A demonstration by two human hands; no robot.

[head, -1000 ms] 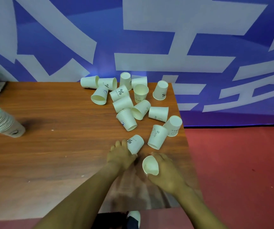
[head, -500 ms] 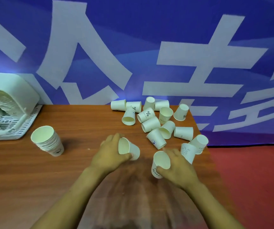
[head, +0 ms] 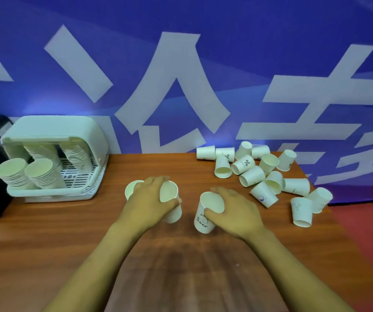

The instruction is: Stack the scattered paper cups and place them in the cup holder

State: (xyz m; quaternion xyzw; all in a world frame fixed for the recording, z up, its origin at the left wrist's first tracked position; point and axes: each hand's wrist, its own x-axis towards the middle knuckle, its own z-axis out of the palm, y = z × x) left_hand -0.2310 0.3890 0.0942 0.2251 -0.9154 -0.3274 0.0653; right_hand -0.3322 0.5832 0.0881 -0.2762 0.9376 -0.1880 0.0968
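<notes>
— Wooden table (head: 46, 233), item one?
— My left hand (head: 151, 206) grips a paper cup (head: 169, 199), now beside the stack (head: 131, 190), formerly apart.
— Item two?
— My right hand (head: 235, 210) clasps the Bear cup (head: 205, 212); cup holder (head: 52, 158) now fully visible.

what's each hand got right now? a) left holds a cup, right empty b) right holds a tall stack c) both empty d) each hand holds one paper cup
d: the left hand grips a white paper cup and the right hand grips another white paper cup printed "Bear", both above the brown wooden table.
</notes>
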